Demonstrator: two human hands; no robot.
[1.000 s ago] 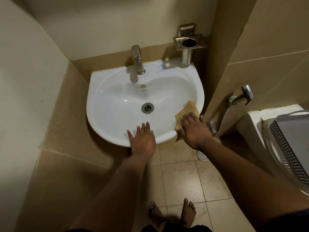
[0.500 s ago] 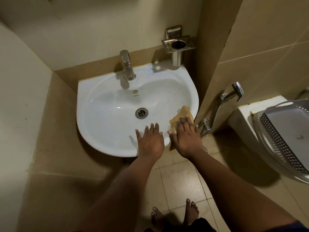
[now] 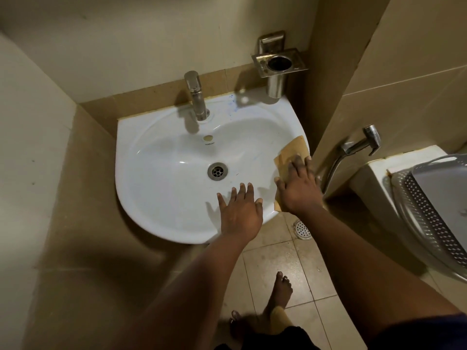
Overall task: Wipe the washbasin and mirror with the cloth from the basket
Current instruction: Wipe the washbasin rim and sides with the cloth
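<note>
Cloth, a thin tan folded rag (image 3: 290, 154), lies flat on the right rim of the white ceramic washbasin (image 3: 161, 173), right of centre in the frame, under the right hand (image 3: 298, 188) with fingers spread flat on it. It looks soft, light and likely to bunch, so palm pressure suits better than a pinch. The left hand (image 3: 240, 213) rests open, fingers splayed, on the front rim.

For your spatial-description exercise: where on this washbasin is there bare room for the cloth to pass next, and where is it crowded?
Free: the bowl's left half, between the drain and the washbasin left rim, and the back ledge between the tap and the metal holder. Crowded: front right rim, where the left hand, right hand and cloth sit.
</note>
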